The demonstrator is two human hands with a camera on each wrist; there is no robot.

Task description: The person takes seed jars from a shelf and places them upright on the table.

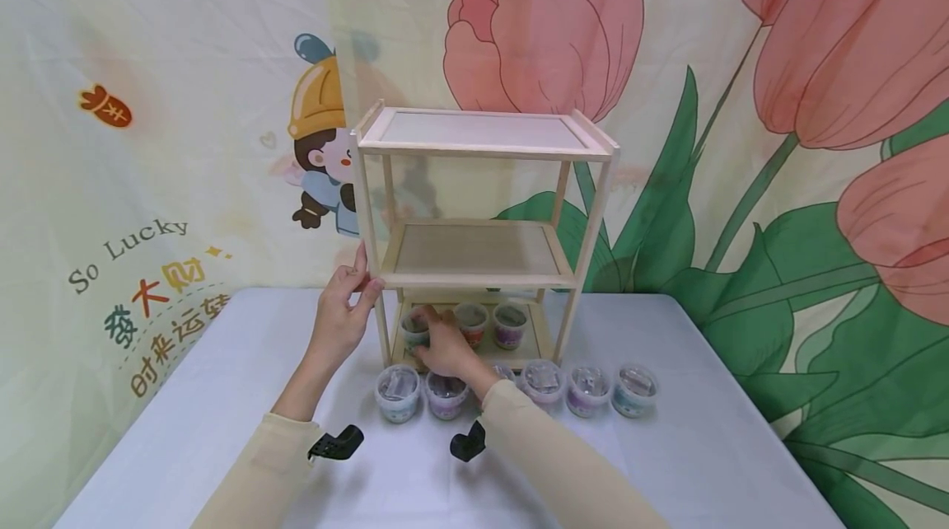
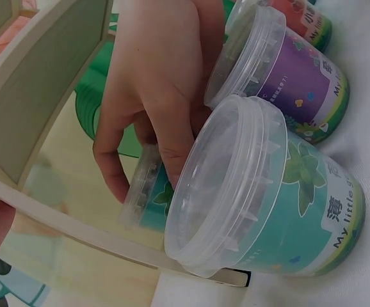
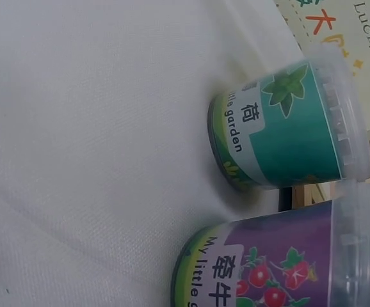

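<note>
A small three-tier wooden shelf (image 1: 474, 154) stands at the back of the table. My left hand (image 1: 343, 306) holds its left front post at middle-tier height, thumb toward the front. On the bottom tier, my right hand (image 1: 451, 344) grips a teal plastic cup (image 1: 415, 335) at the left end. The left wrist view shows its fingers around the clear lid of this teal cup (image 2: 152, 208). Beside it on that tier sit a red-labelled cup (image 1: 472, 325) and a purple-labelled cup (image 1: 510, 327).
Along the shelf's front is a row of several lidded cups, from a teal cup (image 1: 398, 395) at the left to another teal cup (image 1: 634, 391) at the right. A purple cup (image 3: 287, 256) is beside the left teal one. A printed cloth (image 1: 222, 142) hangs behind the white table (image 1: 704, 447).
</note>
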